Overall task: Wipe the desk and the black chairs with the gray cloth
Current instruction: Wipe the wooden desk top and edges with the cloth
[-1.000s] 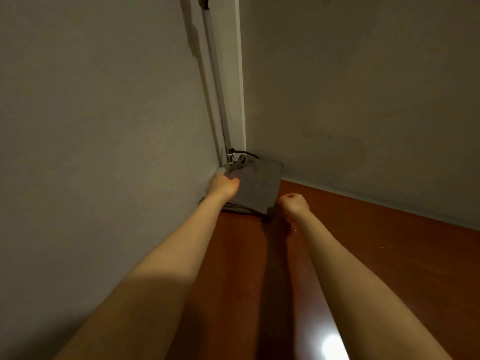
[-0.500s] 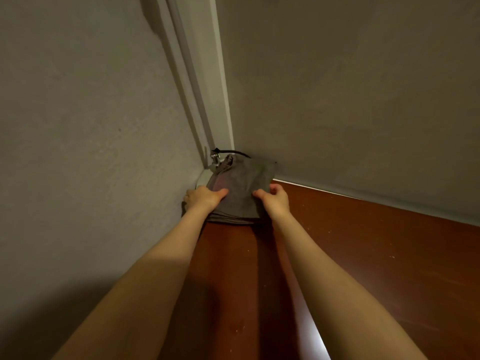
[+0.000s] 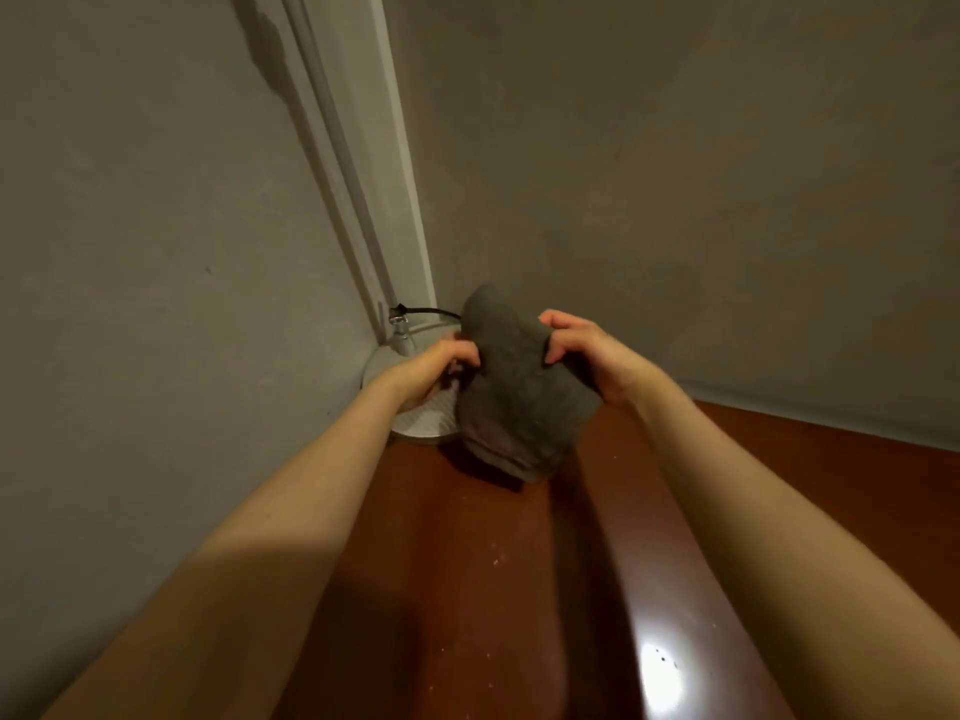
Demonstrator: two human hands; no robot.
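The folded gray cloth (image 3: 514, 392) hangs lifted above the far corner of the reddish-brown desk (image 3: 467, 589). My left hand (image 3: 436, 363) pinches its left edge. Gripping the cloth's upper right part is my right hand (image 3: 592, 356), fingers curled over the fabric. The cloth's lower end dangles just over the desk. No black chair is in view.
A round white lamp base (image 3: 415, 413) sits in the desk corner, with its thin pole (image 3: 337, 163) rising along the wall and a black cable (image 3: 426, 311) behind. Gray walls close in on the left and back. Small crumbs speckle the desk.
The cloth lay flat on the lamp base in the corner; both hands took hold of it and lifted it, baring the white base.
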